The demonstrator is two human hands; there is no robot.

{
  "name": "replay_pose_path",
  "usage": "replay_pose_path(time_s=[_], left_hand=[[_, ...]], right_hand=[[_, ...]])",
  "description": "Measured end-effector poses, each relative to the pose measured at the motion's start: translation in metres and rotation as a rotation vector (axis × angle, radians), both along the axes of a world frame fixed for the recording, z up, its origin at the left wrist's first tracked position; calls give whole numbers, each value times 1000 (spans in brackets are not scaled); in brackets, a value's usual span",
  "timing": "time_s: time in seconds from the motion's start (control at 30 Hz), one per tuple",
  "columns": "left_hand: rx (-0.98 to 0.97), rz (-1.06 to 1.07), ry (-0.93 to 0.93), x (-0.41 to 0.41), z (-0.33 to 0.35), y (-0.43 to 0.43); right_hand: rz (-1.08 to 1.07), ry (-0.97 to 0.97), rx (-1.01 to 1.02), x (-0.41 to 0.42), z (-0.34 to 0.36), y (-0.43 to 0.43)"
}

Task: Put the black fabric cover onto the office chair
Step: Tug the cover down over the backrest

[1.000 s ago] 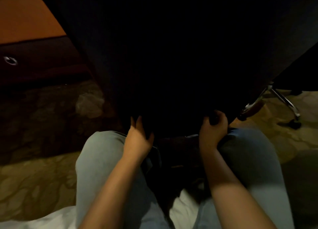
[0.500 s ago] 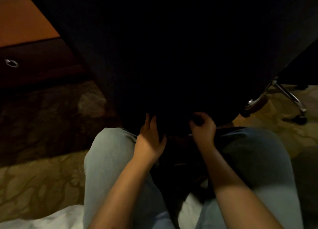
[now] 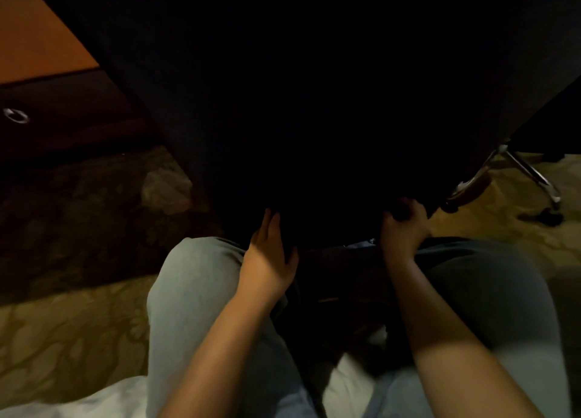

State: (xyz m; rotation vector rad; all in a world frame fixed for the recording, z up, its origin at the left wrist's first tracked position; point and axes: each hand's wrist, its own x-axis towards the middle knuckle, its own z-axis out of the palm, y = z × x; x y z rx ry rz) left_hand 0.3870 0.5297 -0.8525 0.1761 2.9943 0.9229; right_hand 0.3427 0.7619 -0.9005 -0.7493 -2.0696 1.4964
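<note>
The black fabric cover [image 3: 314, 103] is stretched over the office chair and fills the upper middle of the head view as one dark mass. My left hand [image 3: 267, 257] lies against the cover's lower edge, fingers straight and thumb spread out to the right. My right hand [image 3: 404, 229] grips the lower hem of the cover with curled fingers, near the chair's right side. The chair's chrome base [image 3: 528, 172] and a castor show at the right. The hem itself is too dark to make out.
A wooden desk [image 3: 41, 40] with a dark drawer front and a metal ring pull [image 3: 15, 116] stands at the left. Patterned carpet [image 3: 63, 339] covers the floor. My knees in light jeans [image 3: 195, 292] are close under the chair.
The left hand has shifted slightly left along the lower edge and the right hand has moved right, so the hands are further apart than half a second ago.
</note>
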Motion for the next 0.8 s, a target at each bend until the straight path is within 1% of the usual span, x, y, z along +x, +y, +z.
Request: replay_pose_path(time_s=[0.1,0.2,0.23,0.3,0.33,0.43,0.5,0.6,0.7,0.8], left_hand=[[16,0,13,-1,1,2],[22,-7,28,-1,2,3],[20,-5,29,-1,2,3],[19,5,28,-1,2,1],[25,10,21,-1,1,0],[25,9,25,0,-3,-7],[14,3,65,0,-3,-13],[18,-9,96,-1,-1,-20],[21,3,79,0,2,-20],[10,-3,51,-1,1,-19]], right_hand=[[63,-84,-71,-3,-18,-9],[184,-236,-85,-2,-30,-10],[212,-258,-111,0,-32,-9],[195,-235,-134,6,-31,-3],[153,-204,-134,9,-26,0],[-83,-63,-128,9,-11,16],[-168,23,-124,6,-7,29],[-133,42,-43,4,-6,31],[-58,17,11,0,-12,19],[23,-34,-8,-2,-28,7]])
